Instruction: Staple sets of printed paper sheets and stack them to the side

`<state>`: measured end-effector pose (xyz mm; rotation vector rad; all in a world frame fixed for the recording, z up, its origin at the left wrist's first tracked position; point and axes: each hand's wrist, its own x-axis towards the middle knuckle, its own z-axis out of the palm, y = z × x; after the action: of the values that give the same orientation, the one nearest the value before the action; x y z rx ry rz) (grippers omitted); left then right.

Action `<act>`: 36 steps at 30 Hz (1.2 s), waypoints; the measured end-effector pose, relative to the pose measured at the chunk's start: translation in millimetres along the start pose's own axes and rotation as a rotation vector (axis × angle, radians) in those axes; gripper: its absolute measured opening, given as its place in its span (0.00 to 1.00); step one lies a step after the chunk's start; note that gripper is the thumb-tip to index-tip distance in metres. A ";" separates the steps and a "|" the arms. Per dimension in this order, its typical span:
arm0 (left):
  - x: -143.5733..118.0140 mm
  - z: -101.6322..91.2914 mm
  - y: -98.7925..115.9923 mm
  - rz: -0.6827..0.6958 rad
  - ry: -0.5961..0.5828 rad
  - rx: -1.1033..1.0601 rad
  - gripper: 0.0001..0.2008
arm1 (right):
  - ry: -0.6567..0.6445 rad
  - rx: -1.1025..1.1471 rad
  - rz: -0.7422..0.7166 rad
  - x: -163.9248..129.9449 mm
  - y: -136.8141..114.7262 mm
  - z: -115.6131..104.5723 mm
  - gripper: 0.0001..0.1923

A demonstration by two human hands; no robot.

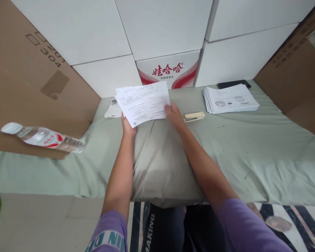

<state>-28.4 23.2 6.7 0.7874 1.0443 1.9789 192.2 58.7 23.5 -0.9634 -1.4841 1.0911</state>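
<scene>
Several printed paper sheets (144, 104) are held up in front of me, slightly fanned at their left edges. My left hand (128, 125) grips their lower left corner, its fingers mostly hidden behind the paper. At the right edge my right hand (173, 112) pinches them, thumb on top. A cream stapler (194, 116) lies on the cloth just right of my right hand. Further right sits a stack of stamped papers (231, 99). Partly covered by the held sheets, another white paper (113, 110) lies to the left with a small dark item on it.
Green cloth (157, 164) covers the surface. White boxes (168, 28) form a wall behind. Cardboard boxes stand at left (42, 77) and right (299, 77). A clear water bottle (46, 137) is at the left. Behind the stack lies a dark flat object (225, 85).
</scene>
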 end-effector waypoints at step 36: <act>-4.9 -12.7 -3.2 -0.191 -0.037 0.126 0.27 | 0.083 0.315 0.045 -5.9 13.7 -1.5 0.13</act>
<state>-34.7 15.3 -3.0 0.7586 1.1853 1.7454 195.1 57.1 8.8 -0.8120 -1.1851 1.2581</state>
